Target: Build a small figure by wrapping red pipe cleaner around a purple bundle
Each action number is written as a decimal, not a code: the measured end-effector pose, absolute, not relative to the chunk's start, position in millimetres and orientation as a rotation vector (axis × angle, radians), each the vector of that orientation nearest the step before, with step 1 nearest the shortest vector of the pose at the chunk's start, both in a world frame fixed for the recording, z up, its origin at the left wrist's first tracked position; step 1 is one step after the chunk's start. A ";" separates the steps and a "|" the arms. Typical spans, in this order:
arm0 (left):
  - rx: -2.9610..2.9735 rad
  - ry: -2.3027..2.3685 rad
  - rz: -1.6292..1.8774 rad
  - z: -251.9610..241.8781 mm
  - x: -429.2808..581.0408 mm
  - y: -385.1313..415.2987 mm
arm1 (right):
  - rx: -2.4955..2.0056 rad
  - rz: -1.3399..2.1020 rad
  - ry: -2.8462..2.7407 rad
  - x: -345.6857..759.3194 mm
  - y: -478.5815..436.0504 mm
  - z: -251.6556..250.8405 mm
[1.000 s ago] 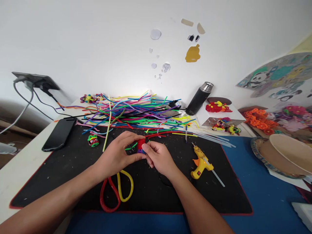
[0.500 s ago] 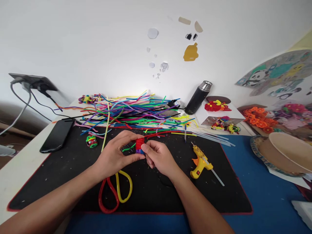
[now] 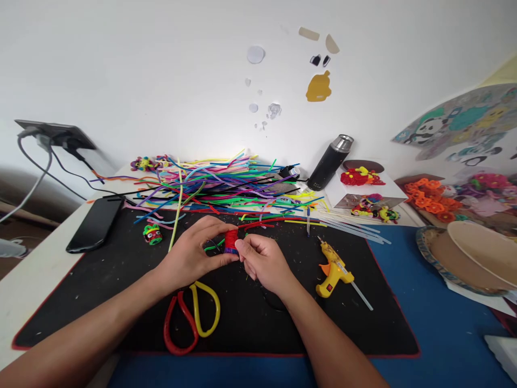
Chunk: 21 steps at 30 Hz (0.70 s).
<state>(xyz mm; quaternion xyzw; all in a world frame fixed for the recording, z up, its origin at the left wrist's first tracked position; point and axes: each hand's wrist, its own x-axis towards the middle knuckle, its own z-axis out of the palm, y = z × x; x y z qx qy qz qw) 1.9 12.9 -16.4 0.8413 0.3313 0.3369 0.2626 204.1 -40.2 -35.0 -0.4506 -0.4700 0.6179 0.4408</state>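
Between both hands, above the black mat, is a small coil wound from red pipe cleaner [image 3: 231, 237], with a blue and purple band along its lower edge. My left hand [image 3: 191, 250] grips it from the left, fingers on top and thumb underneath. My right hand [image 3: 262, 258] is closed in a pinch at its right side; the fingertips partly hide what they hold. Below my left hand lie scissors with red and yellow handles [image 3: 218, 312], their blades hidden. A small green and red pipe-cleaner figure with eyes [image 3: 152, 235] stands to the left.
A heap of pipe cleaners [image 3: 218, 183] stretches along the wall. To the right lie a yellow glue gun [image 3: 334, 272] and a pen [image 3: 308, 222]. A black thermos [image 3: 329, 161] stands behind them. At left is a phone [image 3: 95, 225]; a bowl [image 3: 438, 258] sits far right.
The coil has turned slightly in my fingers, showing more red and less blue. Both hands stay in nearly the same place, and the view has shifted a little.
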 end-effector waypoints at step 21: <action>2.398 0.846 0.763 -35.3 0.6 19.9 | -1.185 1.529 -1.104 200.4 -35.7 -55.2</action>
